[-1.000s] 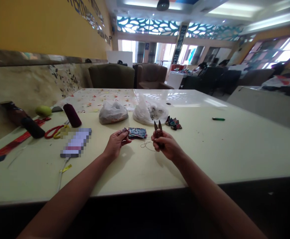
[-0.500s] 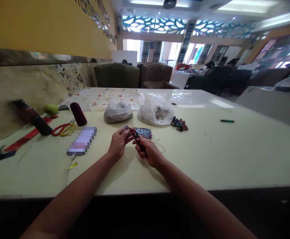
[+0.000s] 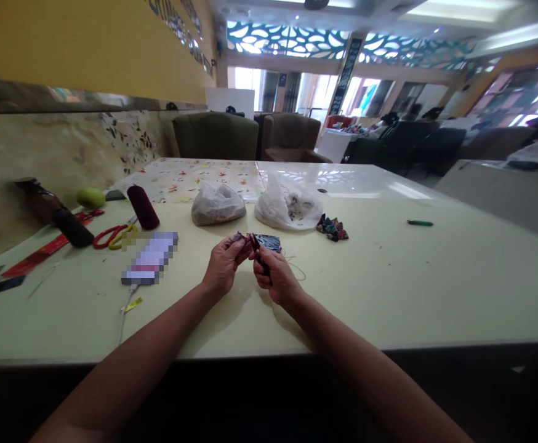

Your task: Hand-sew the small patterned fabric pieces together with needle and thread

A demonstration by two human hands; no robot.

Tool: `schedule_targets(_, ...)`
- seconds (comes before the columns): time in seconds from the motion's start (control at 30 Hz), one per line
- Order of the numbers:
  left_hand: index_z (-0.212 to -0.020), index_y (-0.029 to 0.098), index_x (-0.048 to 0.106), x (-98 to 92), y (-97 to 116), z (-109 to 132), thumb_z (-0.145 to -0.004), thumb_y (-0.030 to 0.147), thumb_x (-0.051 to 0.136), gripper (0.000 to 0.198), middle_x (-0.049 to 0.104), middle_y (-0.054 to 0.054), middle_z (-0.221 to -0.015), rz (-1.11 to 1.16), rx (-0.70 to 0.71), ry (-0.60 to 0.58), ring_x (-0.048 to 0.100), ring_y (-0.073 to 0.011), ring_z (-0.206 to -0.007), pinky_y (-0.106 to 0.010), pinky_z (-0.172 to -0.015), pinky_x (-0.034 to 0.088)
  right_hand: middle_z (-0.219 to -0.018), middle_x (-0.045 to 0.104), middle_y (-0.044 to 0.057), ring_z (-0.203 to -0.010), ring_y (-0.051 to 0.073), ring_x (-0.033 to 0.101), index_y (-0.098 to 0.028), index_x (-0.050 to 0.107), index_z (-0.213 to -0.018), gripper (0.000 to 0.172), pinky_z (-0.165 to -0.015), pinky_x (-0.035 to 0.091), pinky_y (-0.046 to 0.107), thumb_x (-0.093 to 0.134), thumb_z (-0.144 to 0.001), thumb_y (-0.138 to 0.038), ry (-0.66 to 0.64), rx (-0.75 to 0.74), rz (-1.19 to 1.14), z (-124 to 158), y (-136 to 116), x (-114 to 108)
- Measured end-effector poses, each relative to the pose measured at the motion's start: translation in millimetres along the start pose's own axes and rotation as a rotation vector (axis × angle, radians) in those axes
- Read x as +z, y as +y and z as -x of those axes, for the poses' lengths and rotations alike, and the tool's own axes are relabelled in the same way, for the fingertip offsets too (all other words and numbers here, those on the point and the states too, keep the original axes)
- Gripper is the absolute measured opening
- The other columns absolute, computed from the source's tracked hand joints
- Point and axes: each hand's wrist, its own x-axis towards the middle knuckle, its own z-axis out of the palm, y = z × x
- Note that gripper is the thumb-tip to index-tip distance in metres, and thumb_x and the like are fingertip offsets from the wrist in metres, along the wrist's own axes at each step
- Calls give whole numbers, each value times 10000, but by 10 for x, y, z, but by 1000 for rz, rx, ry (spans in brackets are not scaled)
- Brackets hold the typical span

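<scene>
Above the table, my left hand (image 3: pixel 221 264) pinches a small dark reddish fabric piece (image 3: pixel 240 237) between thumb and fingers. My right hand (image 3: pixel 276 271) is wrapped round a dark narrow-tipped hand tool (image 3: pixel 255 242), which looks like small pliers or thread snips; most of its handle is hidden in the fist. The tool's tips are at the right edge of the fabric piece, close to my left fingertips. Just behind my right hand lies a blue-grey patterned cloth (image 3: pixel 269 242). A loose thread (image 3: pixel 299 267) curls on the table beside it.
Two white plastic bags (image 3: pixel 218 206) (image 3: pixel 287 206) stand behind my hands, with folded patterned fabric pieces (image 3: pixel 332 227) at their right. A green pen-like item (image 3: pixel 420 223) lies farther right. At left are a phone (image 3: pixel 151 258) on a cable, scissors (image 3: pixel 116 235), and a maroon thread cone (image 3: pixel 143 208).
The tool in my right hand has turned more upright, with its tips beside the fabric piece. My left hand keeps its pinch. The whole view has shifted slightly.
</scene>
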Motion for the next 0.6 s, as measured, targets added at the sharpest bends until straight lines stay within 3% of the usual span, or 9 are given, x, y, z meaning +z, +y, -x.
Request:
schedule_targets(0.37,-857,128,677,42,5,22,-730,212,781,185,751,-44,-866,46,-18,-14,707,-134,-826,-286,-907,531,-483,332,-110,-385,16,183,-194,490,-779,440,-383,71,164,730,-715,-558,-19,-38,-44,29,19,-3)
schedule_targets(0.6,-854,127,684,40,14,11,-729,210,780,178,753,-42,-869,45,-34,-13,705,-125,-817,-274,-897,534,-499,377,-96,-393,24,201,-193,511,-816,396,-392,78,179,722,-723,-516,-40,12,-93,10,21,-32)
